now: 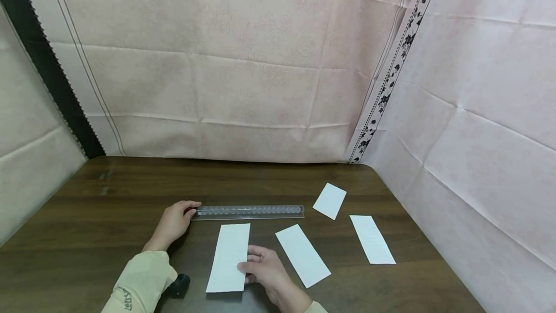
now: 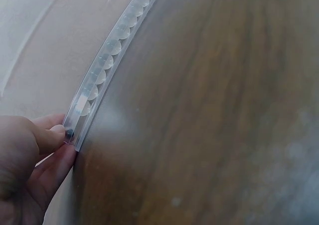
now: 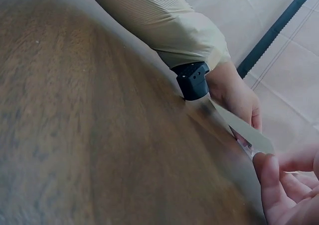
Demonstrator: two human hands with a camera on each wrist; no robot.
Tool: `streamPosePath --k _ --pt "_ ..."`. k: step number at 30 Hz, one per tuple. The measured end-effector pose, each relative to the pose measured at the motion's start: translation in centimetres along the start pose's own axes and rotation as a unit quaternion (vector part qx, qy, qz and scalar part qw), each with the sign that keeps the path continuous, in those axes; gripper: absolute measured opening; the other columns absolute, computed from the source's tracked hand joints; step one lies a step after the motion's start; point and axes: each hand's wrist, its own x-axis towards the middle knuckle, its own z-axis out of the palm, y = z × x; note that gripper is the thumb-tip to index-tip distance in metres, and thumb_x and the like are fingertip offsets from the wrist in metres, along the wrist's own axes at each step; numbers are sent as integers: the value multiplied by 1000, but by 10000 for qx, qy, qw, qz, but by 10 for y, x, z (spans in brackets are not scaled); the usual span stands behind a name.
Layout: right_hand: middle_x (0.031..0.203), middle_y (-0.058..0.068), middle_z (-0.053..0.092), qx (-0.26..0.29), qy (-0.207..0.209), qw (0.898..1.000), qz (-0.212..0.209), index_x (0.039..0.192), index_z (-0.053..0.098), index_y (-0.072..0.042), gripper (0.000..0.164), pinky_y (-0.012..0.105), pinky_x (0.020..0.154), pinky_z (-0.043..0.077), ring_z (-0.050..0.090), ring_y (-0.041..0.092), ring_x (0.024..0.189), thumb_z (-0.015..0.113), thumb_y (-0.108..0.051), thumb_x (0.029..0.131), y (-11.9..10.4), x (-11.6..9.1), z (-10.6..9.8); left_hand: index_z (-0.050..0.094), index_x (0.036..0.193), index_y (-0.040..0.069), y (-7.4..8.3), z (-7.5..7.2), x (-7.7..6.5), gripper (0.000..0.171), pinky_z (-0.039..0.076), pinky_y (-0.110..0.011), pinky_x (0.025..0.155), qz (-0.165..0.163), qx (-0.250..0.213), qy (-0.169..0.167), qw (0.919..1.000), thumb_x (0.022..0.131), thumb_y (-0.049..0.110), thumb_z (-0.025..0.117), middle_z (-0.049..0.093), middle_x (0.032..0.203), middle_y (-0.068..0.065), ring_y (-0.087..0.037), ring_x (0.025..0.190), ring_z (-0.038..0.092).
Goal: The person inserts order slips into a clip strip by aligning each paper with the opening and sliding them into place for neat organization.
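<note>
A clear plastic ruler (image 1: 248, 212) with a row of rounded cut-outs lies sideways across the table's middle. At its left end my left hand (image 1: 173, 223) pinches it between thumb and fingers. The left wrist view shows the thumb on top of the ruler (image 2: 107, 60) and fingers at its end. My right hand (image 1: 271, 274) holds a white paper strip (image 1: 228, 257) by its right edge, thumb on top. The strip is just below the ruler, with a shadow under its near edge. In the right wrist view this strip (image 3: 244, 127) appears tilted up off the table.
Beside the right hand lies a second white strip (image 1: 303, 256). Farther right is another strip (image 1: 372, 239), and a shorter white piece (image 1: 329, 201) lies past the ruler's right end. A patterned cloth (image 1: 260, 86) hangs behind the wooden table (image 1: 87, 235).
</note>
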Motion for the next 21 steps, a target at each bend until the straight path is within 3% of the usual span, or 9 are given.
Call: streamPosePath --k 21 --pt "82 5 68 285 -83 9989 366 116 59 4 30 28 56 53 63 14 66 57 -4 87 0 4 0 64 112 -4 -2 0 0 24 41 -55 89 34 -32 32 10000 92 -4 51 58 114 -26 -43 109 51"
